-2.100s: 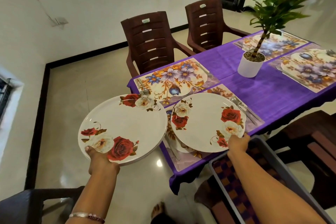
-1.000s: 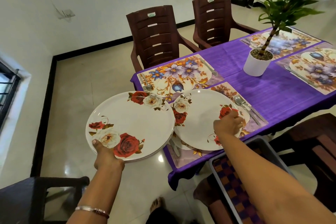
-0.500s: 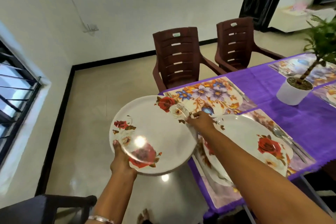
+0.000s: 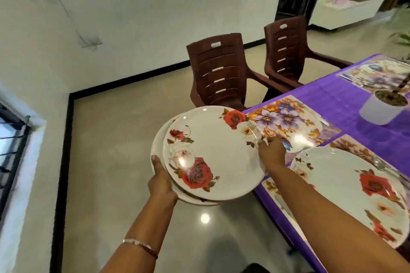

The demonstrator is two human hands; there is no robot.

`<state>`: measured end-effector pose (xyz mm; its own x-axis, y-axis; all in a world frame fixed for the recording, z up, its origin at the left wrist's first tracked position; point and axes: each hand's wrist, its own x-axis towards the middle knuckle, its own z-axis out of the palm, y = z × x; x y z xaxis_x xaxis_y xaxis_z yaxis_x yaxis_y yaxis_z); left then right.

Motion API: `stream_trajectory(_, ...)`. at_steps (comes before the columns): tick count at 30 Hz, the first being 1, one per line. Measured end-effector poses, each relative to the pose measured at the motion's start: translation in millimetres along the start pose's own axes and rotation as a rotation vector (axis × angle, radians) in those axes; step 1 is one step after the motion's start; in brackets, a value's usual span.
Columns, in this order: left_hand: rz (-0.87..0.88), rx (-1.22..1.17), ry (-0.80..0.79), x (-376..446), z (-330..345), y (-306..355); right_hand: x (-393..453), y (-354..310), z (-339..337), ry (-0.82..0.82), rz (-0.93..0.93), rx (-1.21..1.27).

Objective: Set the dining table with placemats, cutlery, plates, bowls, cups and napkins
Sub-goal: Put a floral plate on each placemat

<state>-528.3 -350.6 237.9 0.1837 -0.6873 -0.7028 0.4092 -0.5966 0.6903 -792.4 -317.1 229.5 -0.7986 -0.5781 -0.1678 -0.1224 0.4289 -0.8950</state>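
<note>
My left hand [image 4: 160,180] grips the near rim of a stack of white rose-patterned plates [image 4: 213,155], held level over the floor beside the table's corner. The top plate is slid a little to the right off the ones under it. My right hand [image 4: 272,152] pinches that top plate's right rim. One more rose plate [image 4: 346,190] lies on the near floral placemat [image 4: 346,146]. The far floral placemat [image 4: 288,122] on the purple tablecloth [image 4: 355,93] has no plate on it.
Two brown plastic chairs [image 4: 218,73] [image 4: 286,51] stand at the table's far side. A white pot with a plant [image 4: 381,106] sits mid-table, and another placemat [image 4: 372,73] lies beyond it. Cutlery shows beside the mats. A window is at the left.
My right hand left the plate it set on the near placemat and moved left to the stack, gripping the top plate's rim and shifting it rightward. The view turned left.
</note>
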Motion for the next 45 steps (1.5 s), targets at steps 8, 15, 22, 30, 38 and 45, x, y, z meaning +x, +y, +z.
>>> stream_trajectory(8,0.004,0.099,0.022,18.3,57.3,17.2,49.3,4.5,-12.8,0.202,0.187,0.126)
stream_trajectory(15,0.011,0.165,0.049,52.4,123.2,38.5,113.4,3.4,-47.7,0.45,0.249,0.2)
stream_trajectory(22,0.025,0.169,0.115,84.8,176.2,52.8,168.5,21.2,-58.2,0.52,0.304,0.179)
stream_trajectory(30,0.017,0.109,0.223,107.5,200.3,66.3,194.0,46.9,-62.7,0.599,0.392,0.155)
stream_trajectory(38,-0.004,0.091,0.243,126.6,215.1,76.4,195.6,58.4,-55.7,0.594,0.438,0.126)
stream_trajectory(45,0.017,0.152,0.215,131.8,224.4,81.8,201.1,56.0,-54.0,0.506,0.458,-0.149)
